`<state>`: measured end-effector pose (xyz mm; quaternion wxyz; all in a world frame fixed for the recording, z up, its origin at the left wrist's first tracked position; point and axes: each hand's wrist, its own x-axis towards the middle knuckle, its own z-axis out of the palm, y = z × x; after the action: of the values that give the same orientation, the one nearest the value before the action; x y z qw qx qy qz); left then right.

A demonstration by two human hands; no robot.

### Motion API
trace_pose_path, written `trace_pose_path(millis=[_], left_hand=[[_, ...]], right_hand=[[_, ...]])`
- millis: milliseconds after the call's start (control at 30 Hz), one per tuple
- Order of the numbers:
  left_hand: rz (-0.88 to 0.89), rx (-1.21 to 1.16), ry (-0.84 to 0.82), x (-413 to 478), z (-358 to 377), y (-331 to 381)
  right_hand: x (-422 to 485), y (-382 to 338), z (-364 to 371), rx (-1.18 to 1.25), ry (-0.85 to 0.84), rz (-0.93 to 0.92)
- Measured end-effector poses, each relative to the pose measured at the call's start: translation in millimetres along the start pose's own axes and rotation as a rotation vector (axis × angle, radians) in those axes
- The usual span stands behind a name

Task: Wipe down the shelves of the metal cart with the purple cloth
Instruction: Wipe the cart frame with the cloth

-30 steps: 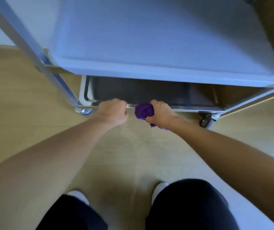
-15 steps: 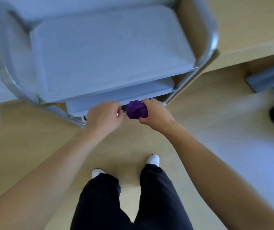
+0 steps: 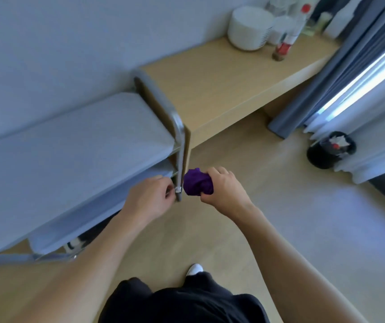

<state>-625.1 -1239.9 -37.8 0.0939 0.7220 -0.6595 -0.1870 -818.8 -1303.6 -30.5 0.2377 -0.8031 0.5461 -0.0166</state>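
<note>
The metal cart [image 3: 70, 145] fills the left of the head view, seen from above, with its grey top shelf over a lower shelf [image 3: 98, 206]. Its upright tube frame [image 3: 180, 141] stands at the right end. My right hand [image 3: 224, 190] grips the bunched purple cloth [image 3: 197, 182] just right of that tube, level with the lower shelf's corner. My left hand [image 3: 149, 201] curls its fingers at the lower shelf's edge beside the tube.
A wooden counter [image 3: 221, 85] runs behind the cart, bearing stacked white plates [image 3: 249, 26] and bottles [image 3: 289, 36]. A grey curtain [image 3: 326, 85] and a small black bin [image 3: 329, 150] stand to the right. Wooden floor lies around my feet.
The view has swung up and to the right as I stood higher. Both hands slid from the middle of the shelf's front edge to the cart's right corner, cloth still held.
</note>
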Motion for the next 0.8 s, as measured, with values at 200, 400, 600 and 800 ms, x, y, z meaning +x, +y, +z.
trace_pose_path(millis=[200,400,600,800], left_hand=[[0.066,0.001,0.027,71,-7,39],[0.101,-0.012,0.054,169,-19,20],[0.114,-0.007,-0.001,254,-30,3],[0.074,-0.024,-0.027,301,-39,-19]], right_hand=[[53,38,-41,-0.015,0.058,0.02],[141,39,-62,-0.055,0.066,-0.01],[223,38,-79,-0.113,0.018,-0.032],[296,35,-84,-0.182,-0.071,-0.138]])
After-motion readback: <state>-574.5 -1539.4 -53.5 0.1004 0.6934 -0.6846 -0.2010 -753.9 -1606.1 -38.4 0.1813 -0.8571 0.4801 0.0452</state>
